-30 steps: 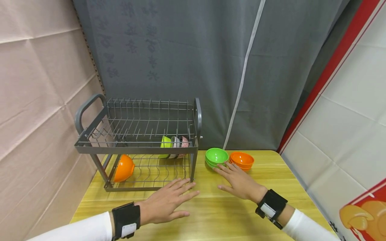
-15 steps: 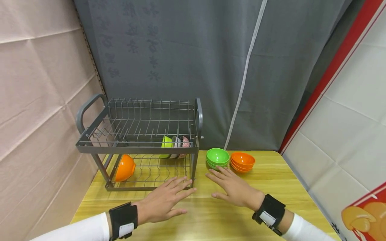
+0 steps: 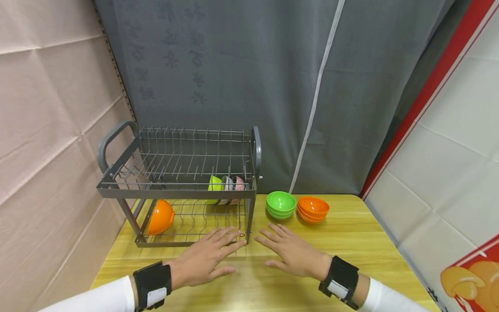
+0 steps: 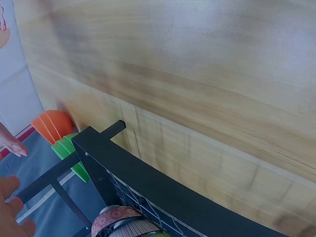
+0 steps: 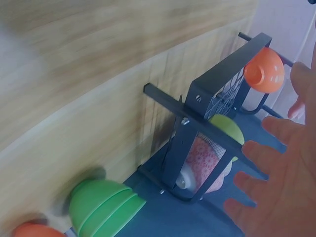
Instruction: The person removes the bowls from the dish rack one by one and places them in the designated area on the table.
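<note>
My left hand, fingers spread and palm down, is over the table just in front of the dish rack; it holds nothing. My right hand is likewise spread and holds nothing, nearer the camera than a stack of green bowls and a stack of orange bowls. On the rack's lower tier an orange bowl stands on its side at the left. At the right of that tier are a lime bowl, a grey-white bowl and a pink patterned bowl, partly hidden by the rack's frame.
The two-tier rack has raised side handles and stands on a wooden table. A grey curtain hangs behind. Pale cloth borders the left side, and a white panel with red trim the right.
My right hand has drawn back from the bowl stacks, moving left and toward me. The left hand has shifted slightly left. The bowls and rack stay where they were.
</note>
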The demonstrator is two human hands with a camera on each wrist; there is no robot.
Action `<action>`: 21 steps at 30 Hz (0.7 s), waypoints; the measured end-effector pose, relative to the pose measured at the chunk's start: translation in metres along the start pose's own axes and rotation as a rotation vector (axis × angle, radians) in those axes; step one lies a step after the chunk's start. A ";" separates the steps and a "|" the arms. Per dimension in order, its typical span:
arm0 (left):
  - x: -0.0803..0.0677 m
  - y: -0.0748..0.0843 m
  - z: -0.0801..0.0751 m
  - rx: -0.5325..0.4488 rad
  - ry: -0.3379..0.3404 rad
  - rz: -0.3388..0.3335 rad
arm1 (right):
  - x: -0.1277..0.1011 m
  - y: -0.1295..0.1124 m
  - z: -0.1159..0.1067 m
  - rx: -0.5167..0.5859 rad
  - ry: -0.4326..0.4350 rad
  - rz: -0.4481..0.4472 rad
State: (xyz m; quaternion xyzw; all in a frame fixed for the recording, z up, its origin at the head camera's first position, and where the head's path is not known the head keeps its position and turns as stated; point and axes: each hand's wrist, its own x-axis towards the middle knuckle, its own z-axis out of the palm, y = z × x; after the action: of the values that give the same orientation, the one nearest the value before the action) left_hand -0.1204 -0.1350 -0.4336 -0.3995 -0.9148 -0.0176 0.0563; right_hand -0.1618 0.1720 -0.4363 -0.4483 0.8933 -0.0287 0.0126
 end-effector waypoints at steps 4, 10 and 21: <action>-0.002 -0.003 -0.003 0.002 -0.006 -0.016 | 0.006 -0.005 0.001 0.000 0.009 -0.024; -0.005 -0.009 -0.004 0.026 0.032 -0.030 | 0.015 -0.012 0.000 -0.006 0.025 -0.054; -0.015 -0.018 -0.003 0.019 0.024 -0.087 | 0.031 -0.023 -0.002 -0.008 -0.004 -0.067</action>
State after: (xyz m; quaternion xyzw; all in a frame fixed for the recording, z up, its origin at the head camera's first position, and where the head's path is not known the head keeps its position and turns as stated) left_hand -0.1230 -0.1588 -0.4323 -0.3584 -0.9308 -0.0160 0.0705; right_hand -0.1619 0.1341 -0.4325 -0.4779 0.8780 -0.0245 0.0118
